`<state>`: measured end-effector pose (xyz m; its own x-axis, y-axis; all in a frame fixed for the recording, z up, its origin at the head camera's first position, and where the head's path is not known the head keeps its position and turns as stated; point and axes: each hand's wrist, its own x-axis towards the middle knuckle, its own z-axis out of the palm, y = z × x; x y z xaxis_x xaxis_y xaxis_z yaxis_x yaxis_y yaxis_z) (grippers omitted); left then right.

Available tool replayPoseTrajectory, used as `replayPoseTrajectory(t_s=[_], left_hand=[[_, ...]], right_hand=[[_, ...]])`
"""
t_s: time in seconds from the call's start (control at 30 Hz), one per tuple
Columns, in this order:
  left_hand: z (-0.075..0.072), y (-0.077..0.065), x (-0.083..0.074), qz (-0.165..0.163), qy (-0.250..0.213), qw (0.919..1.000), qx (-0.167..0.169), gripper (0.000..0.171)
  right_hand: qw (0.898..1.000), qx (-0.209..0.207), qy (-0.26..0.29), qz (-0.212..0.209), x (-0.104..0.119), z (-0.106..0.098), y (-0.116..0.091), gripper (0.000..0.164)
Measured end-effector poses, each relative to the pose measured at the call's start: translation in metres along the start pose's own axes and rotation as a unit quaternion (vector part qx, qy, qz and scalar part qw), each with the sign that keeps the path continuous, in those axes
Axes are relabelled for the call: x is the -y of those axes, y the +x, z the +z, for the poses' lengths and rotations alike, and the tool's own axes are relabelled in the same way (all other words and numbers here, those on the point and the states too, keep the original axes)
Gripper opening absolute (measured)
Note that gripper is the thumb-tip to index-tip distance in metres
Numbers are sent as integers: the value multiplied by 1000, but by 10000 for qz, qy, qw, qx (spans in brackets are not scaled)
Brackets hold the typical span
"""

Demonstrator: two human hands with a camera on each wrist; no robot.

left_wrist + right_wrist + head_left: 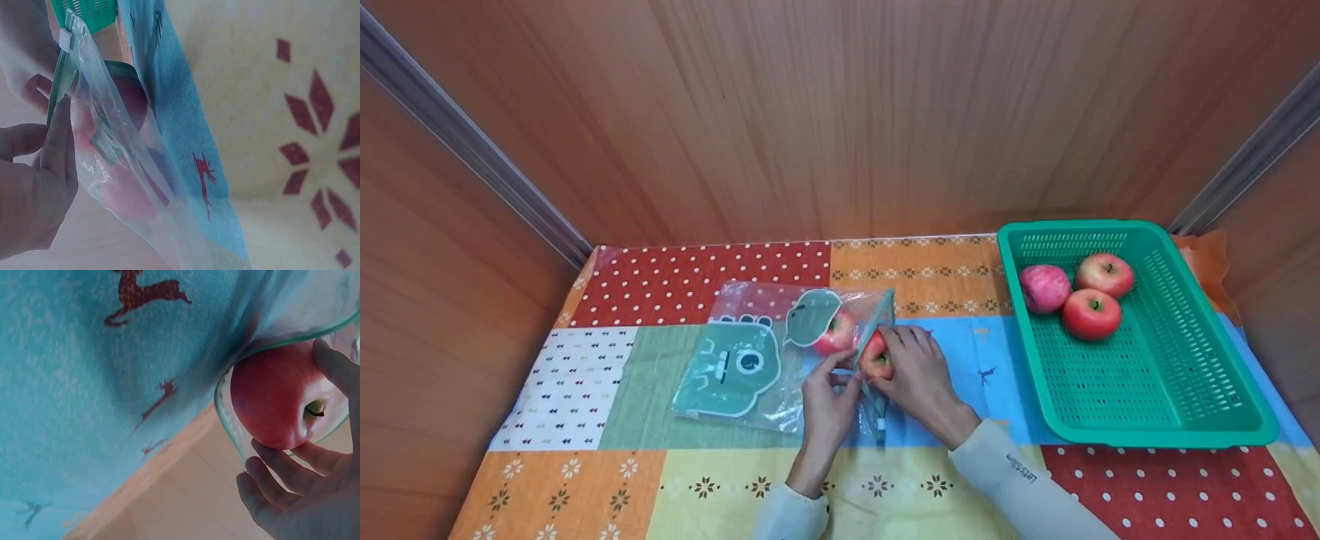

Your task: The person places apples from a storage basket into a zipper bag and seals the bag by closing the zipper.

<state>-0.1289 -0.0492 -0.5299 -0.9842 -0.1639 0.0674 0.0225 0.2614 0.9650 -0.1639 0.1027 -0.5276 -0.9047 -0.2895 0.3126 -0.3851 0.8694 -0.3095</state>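
Observation:
A clear zip bag (791, 401) with a green cartoon print lies flat, its opening facing right. My left hand (829, 405) pinches the green zip edge of the bag between thumb and fingers, as the left wrist view also shows. Within the bag, partly behind the print, is one red apple (840, 335). At the mouth, my right hand (921, 375) holds another apple (275, 396) by thumb and fingertips, the bag's rim around it and the stem end toward the palm. A white slider (65, 40) sits at one end of the zip.
On the right stands a green plastic basket (1147, 409) with three apples (1091, 315) in its far left part. A patchwork-print cloth (585, 390) covers the table. Wood-grain panels (840, 120) close in the back and both sides.

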Motion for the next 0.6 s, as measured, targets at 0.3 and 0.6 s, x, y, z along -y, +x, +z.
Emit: replayPoseTrajectory(t_s=[0.3, 0.6], left_hand=[[1, 0, 2, 79, -77, 9999, -23, 32], [-1, 0, -2, -224, -11, 9997, 43, 32]], right_hand=[[9989, -138, 256, 360, 5, 12, 6, 89], [9965, -181, 371, 728, 11, 20, 9, 83]])
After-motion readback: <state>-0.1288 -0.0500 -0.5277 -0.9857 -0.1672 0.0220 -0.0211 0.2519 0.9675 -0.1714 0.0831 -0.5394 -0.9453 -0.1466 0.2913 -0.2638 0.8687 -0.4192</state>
